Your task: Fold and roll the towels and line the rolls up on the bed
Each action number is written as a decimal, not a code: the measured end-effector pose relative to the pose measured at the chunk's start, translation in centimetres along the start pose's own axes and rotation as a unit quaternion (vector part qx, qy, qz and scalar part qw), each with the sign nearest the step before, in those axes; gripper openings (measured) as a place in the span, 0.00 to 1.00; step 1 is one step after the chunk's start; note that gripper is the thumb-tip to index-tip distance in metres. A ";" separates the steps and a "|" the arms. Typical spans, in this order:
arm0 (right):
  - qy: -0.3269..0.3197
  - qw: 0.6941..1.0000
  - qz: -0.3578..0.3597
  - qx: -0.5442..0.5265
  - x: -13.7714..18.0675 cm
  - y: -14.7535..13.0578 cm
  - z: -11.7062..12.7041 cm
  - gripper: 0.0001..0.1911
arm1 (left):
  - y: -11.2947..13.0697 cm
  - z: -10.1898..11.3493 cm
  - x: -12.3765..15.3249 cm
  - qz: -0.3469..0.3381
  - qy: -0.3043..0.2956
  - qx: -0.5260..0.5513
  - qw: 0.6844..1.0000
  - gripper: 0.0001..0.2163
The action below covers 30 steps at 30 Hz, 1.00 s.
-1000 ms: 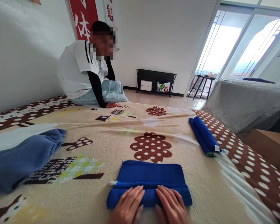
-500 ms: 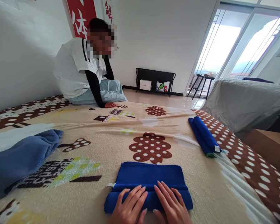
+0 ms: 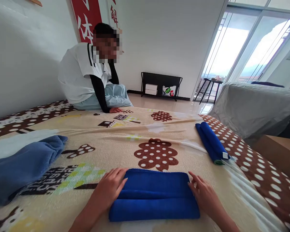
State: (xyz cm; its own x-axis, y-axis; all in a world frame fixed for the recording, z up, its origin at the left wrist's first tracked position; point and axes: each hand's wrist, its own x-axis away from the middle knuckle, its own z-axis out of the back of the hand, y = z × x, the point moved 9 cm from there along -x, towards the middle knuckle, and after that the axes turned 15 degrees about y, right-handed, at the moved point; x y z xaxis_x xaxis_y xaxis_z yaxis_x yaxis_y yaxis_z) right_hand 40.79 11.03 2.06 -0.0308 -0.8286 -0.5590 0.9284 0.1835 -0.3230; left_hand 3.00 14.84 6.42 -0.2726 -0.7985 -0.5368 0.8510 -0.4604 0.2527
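Observation:
In front of me a folded blue cloth [image 3: 157, 207] lies on the patterned blanket, its near part folded over in a thick band. At its left side, by the far left corner, rests my left hand [image 3: 111, 183], with thumb and fingers apart at the cloth's edge. My right hand [image 3: 203, 190] is by the far right corner, its thumb and index finger apart and touching or nearly touching the edge. The undersides of my fingers are partly hidden. The white tag seen on the cloth's left side before is covered by my left hand.
A rolled blue cloth [image 3: 212, 141] with a white tag lies at the right. A crumpled grey-blue cloth [image 3: 26, 164] is on the left. A person [image 3: 79, 74] sits at the far end of the blanket [image 3: 106, 145]. Beyond the right edge is a cardboard box [image 3: 280, 148].
Both my hands have left the folded near band and spread outward and away from me, to the far corners of the blue cloth. The cloth itself has hardly moved.

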 end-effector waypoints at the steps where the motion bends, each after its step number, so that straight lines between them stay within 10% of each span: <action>1: -0.021 1.000 0.001 -0.014 -1.0 -0.2 -0.6 0.22 | 0.0 -0.9 -1.2 -0.001 -0.029 -0.001 1.000 0.13; 9: -0.074 0.994 0.036 -0.070 -3.4 -0.6 -2.6 0.18 | -1.6 -3.4 -3.6 -0.012 -0.069 0.055 0.996 0.08; 20: 0.011 0.999 -0.046 -0.026 -4.5 1.7 -2.8 0.23 | -3.0 -3.8 -4.2 0.003 0.054 -0.005 0.999 0.13; 24: 0.073 0.997 0.006 -0.028 -4.1 -2.7 0.5 0.21 | 1.6 -1.8 -3.3 -0.058 0.072 -0.001 0.996 0.14; 30: -0.116 0.972 0.185 -0.088 -0.6 -13.4 -2.0 0.32 | 11.1 -4.5 -0.3 -0.221 -0.054 0.069 0.971 0.31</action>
State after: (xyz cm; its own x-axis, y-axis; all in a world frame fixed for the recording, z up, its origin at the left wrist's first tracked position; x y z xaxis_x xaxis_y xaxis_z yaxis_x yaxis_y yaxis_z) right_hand 27.63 10.16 5.17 0.3972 -0.7818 -0.4807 0.7819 0.5625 -0.2688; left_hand 14.52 11.68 5.77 -0.6487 -0.5441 -0.5321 0.5746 -0.8086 0.1264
